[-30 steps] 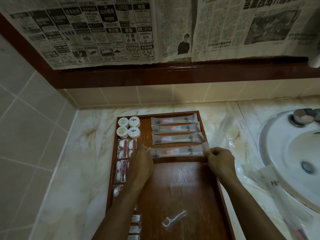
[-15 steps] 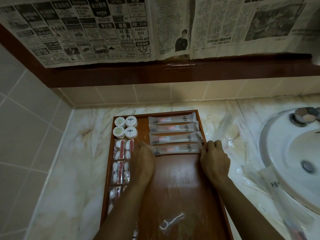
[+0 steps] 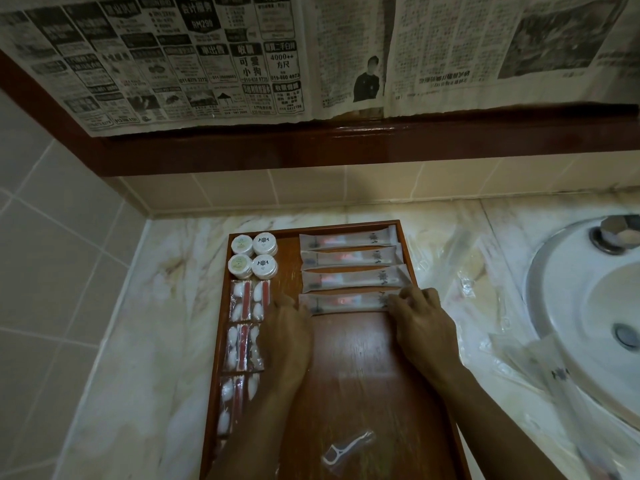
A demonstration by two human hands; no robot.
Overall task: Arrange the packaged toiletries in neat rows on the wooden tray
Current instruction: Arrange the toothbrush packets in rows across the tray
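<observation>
Marble table runs along a tiled wall, newspaper hung above it, a white sink at my right. On it sits the wooden tray, long side running away from me.

Done, as I judge it: four round white jars stand in a square at the tray's far left corner. Below them, down the left edge, a column of cotton-bud packets lies in order. At the far right, three toothbrush packets lie crosswise, stacked one below another, edges close.

In hand: the fourth toothbrush packet lies just below the third. My left hand touches its left end; whether those fingers pinch or only press I cannot tell. My right hand has fingers curled onto its right end, pinching the wrapper, squaring it to the row.

Outstanding: a packaged floss pick lies askew at the tray's near end, unaligned. More clear-wrapped packets lie loose on the table between tray and sink. The tray's middle and near part is bare wood. Roughly half complete, by my estimate.
</observation>
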